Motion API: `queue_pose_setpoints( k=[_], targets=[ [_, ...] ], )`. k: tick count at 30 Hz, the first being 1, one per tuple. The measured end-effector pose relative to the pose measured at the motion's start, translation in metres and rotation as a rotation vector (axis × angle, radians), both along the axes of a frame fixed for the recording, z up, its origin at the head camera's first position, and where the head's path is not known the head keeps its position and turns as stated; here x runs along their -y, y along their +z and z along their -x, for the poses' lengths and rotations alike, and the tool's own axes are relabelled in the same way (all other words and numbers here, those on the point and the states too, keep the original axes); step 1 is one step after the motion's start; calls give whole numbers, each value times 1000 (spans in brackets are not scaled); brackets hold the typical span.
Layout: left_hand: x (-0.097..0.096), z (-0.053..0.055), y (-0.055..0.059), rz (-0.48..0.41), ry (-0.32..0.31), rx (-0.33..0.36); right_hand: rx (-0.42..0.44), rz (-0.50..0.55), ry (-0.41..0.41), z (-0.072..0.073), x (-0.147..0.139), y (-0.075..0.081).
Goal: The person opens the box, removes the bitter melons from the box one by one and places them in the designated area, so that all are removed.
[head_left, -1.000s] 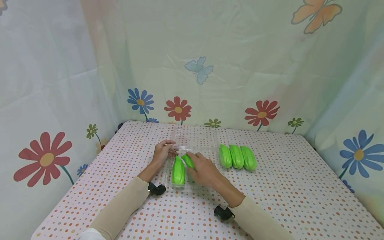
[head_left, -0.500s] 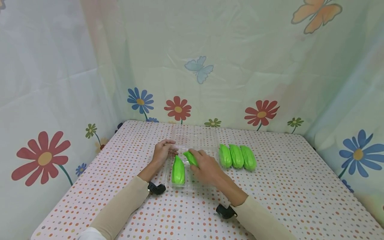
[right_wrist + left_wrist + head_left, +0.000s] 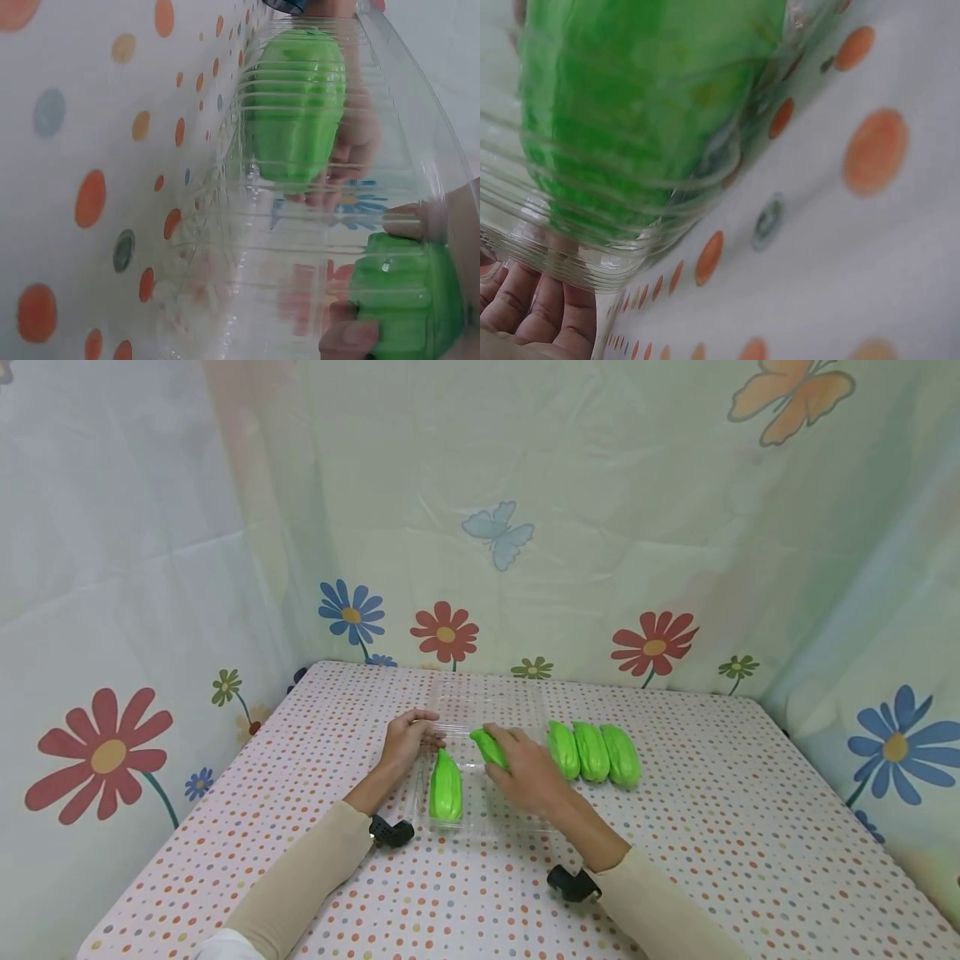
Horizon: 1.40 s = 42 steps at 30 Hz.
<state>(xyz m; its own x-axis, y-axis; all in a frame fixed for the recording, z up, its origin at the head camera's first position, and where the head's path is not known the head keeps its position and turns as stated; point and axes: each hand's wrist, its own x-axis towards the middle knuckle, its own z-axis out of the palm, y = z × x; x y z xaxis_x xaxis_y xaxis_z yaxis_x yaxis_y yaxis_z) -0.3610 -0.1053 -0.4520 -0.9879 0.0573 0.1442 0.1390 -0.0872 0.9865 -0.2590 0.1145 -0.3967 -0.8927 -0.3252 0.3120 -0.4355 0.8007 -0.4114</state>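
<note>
My right hand [image 3: 528, 777] grips a bright green, ridged, vegetable-shaped piece [image 3: 490, 747] with a pointed end, over the right half of a clear plastic clamshell box [image 3: 486, 825]. Thumb and fingers lie on either side of this held piece [image 3: 409, 300] in the right wrist view. Another green piece [image 3: 446, 789] lies lengthwise in the box's left half. At the box's back left corner, near the hinge, my left hand [image 3: 403, 742] rests with its fingers extended. Through the ribbed clear wall, the left wrist view shows the lying piece [image 3: 645, 97] close up, with fingers [image 3: 544, 307] against the box's end.
Three matching green pieces [image 3: 592, 752] lie side by side on the dotted tablecloth [image 3: 720, 827], just right of the box. The clear lid [image 3: 487, 697] lies folded back behind the box. A flower-printed curtain [image 3: 577, 527] encloses the table's back and sides.
My right hand has moved right and slightly away from me with the green piece, widening the gap to the piece lying in the box. The left hand has stayed in place.
</note>
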Motion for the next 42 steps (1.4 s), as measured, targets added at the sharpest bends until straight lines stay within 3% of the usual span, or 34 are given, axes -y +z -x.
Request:
queue_pose_setpoints(
  k=[12, 26, 42],
  targets=[
    [-1, -1, 3, 17, 5, -11, -20, 56, -3, 8, -13, 4],
    [-1, 1, 0, 1, -5, -6, -15, 115, -55, 16, -32, 9],
    [-1, 0, 0, -3, 0, -1, -64, 139, -140, 30, -54, 11]
  ],
)
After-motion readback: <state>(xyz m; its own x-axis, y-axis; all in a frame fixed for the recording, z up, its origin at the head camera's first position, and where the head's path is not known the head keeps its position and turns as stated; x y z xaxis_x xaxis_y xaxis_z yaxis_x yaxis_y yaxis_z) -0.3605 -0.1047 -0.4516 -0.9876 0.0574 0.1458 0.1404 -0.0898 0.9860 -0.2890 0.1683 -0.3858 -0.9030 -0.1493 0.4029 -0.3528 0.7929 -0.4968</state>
